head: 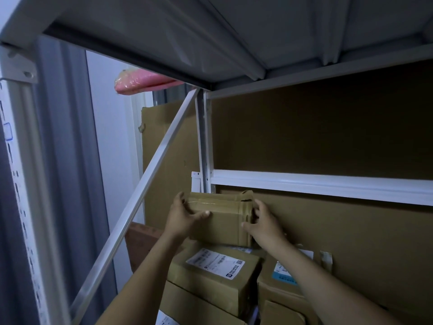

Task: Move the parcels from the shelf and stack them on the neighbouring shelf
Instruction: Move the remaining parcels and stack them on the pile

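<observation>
Two bare forearms reach up into a white metal shelving unit point(323, 184). Below them lie stacked brown cardboard parcels, one with a white printed label point(215, 263). The left hand point(185, 216) and right hand point(262, 221) clasp opposite ends of a small brown taped cardboard parcel point(222, 219) — fingers point(247, 225) wrapped closed around it — held just above the stack. Behind stands a flat brown cardboard sheet point(328, 127); farther left, a pink plastic-wrapped bundle point(140, 82).
</observation>
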